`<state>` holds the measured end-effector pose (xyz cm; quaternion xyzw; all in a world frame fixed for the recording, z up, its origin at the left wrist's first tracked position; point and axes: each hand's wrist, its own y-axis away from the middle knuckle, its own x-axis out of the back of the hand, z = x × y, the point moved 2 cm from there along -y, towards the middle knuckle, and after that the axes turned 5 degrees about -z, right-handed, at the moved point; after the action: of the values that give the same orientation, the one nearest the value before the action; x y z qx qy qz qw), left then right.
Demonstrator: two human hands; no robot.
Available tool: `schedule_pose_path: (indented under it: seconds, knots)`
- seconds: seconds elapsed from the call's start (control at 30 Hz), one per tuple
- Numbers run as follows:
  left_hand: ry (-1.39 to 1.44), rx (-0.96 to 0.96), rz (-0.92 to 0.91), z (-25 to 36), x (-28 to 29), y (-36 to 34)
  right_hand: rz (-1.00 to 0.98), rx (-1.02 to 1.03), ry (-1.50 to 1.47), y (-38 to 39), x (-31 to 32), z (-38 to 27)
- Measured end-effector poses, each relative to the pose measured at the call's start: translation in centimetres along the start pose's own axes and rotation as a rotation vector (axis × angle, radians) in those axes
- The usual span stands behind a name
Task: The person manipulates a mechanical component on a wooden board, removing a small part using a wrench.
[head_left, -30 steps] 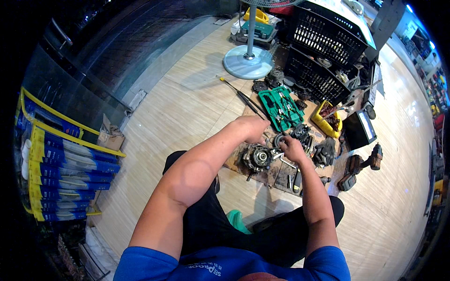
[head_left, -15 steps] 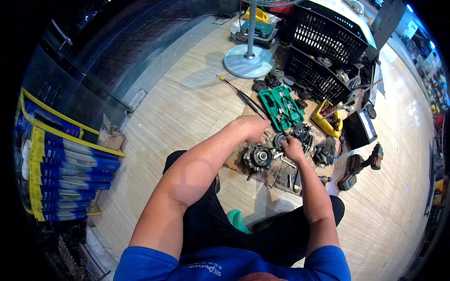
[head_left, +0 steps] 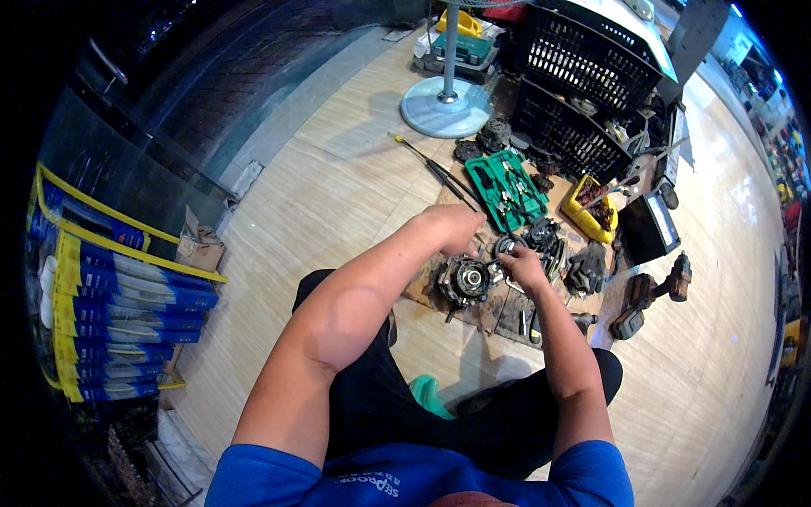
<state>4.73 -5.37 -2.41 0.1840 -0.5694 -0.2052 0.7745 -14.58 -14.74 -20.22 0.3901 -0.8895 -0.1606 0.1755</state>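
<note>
**On the shop floor: hands at a stripped-down motor part**

On the light wooden plank floor [head_left: 338, 194], head view: person seated low, both forearms reaching forward over a dirty brown work board [head_left: 473, 314] laid on the floor.

Left hand [head_left: 456, 226] curled into a loose fist just above and behind the round dark metal motor assembly with a bright hub [head_left: 463, 280]; whether it grips anything I cannot tell, the fingers are turned away. Right hand [head_left: 522, 267] sits just beside the assembly's right edge, fingers closed together on a small metal piece, too small to identify.

The assembly rests on the board, between the two hands. It looks partly dismantled: loose dark parts lie near it, among them a black ring-shaped part [head_left: 507, 245]. Judged from this, the stripping is well under way but not finished; the main body is still in one lump.

Around: open green plastic tool case [head_left: 507, 188], yellow plastic tray of small parts [head_left: 591, 211], pair of dark work gloves [head_left: 585, 270], black plastic crates [head_left: 583, 76], round grey fan base [head_left: 446, 106], cordless drill [head_left: 672, 283].
</note>
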Motion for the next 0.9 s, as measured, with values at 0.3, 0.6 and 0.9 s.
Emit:
schedule_pose_path:
  seconds: [0.3, 0.6, 0.9]
  knots:
    - [-0.006, -0.120, 0.115, -1.2, -0.7, -0.1, 0.162, 0.198, 0.204, -2.1, 1.0, 0.8]
    - [0.019, -0.105, 0.136, -0.9, -0.8, 0.3, 0.090, 0.161, 0.483, -2.9, 1.9, 1.0]
    - [-0.021, -0.017, -0.159, 1.0, -3.2, -1.5, -0.212, 0.092, 0.822, -6.0, 1.0, 9.7]
